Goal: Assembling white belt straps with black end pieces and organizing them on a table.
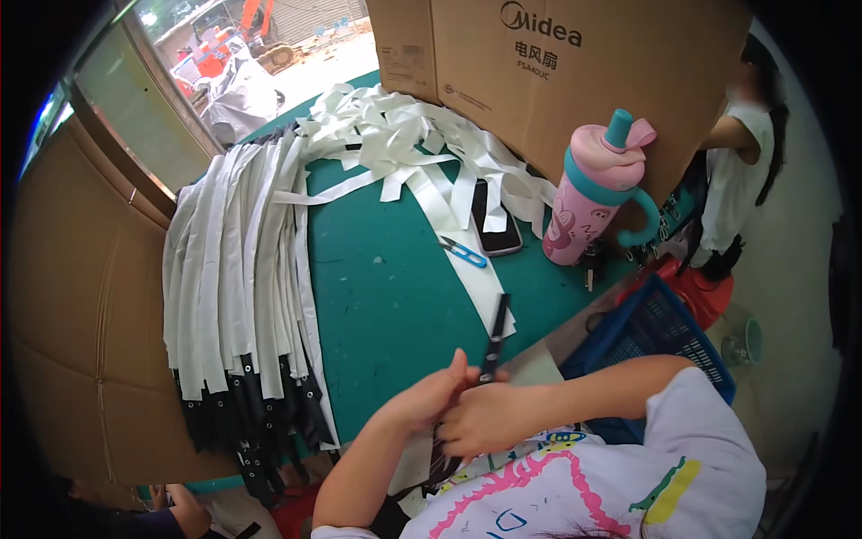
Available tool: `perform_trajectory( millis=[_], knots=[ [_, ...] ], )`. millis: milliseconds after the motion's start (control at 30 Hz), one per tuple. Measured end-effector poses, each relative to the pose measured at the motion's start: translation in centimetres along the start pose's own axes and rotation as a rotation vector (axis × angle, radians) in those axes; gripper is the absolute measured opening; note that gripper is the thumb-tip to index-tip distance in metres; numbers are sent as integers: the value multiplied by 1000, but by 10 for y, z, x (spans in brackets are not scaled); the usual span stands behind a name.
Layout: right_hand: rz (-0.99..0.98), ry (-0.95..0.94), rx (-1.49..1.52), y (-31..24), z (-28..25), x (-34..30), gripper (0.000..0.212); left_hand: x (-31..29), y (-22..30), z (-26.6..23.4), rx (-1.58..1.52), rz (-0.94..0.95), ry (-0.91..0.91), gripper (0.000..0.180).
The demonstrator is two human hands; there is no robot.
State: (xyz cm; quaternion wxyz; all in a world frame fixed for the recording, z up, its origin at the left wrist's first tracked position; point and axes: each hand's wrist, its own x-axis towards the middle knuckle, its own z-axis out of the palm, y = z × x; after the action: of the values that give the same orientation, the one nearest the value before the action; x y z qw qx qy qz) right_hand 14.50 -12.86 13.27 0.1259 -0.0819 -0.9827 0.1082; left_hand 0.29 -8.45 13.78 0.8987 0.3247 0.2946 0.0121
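Observation:
My left hand [426, 397] and my right hand [489, 420] are close together at the table's near edge, in front of my body. Between them is a narrow black strap [495, 337] with small shiny marks along it. Its upper end sticks up past my fingers, and a lower part hangs under my hands. The left thumb points up beside the strap, and my right fingers are curled over it, so the exact grip is partly hidden. Just beyond the strap's tip lies a white fabric strip [480, 286], with blue thread snips [464, 252] across it.
Many white strips with black eyeleted ends [235, 269] drape over the green table [377, 296] at left. Loose white ribbons [395, 135], a phone [496, 220] and a pink tumbler [593, 193] lie beyond. A large carton [575, 99], blue crate [660, 323] and other people are around.

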Motion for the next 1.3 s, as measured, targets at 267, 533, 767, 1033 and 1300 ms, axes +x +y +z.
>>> perform_trajectory(
  millis=[267,533,767,1033,1300],
  knots=[
    [129,511,-46,78,17,11,26,-19,55,-62,-138,702,542,17],
    [1396,317,-122,151,39,-66,53,-11,29,-100,-161,715,542,17],
    [1362,485,-277,226,16,-55,44,4,28,-107,-133,708,533,17],
    [1362,423,-203,221,6,-56,18,-25,20,-120,-102,774,655,17],
    [1480,513,-370,181,15,-103,30,-27,25,-148,-136,774,670,17]
  ],
)
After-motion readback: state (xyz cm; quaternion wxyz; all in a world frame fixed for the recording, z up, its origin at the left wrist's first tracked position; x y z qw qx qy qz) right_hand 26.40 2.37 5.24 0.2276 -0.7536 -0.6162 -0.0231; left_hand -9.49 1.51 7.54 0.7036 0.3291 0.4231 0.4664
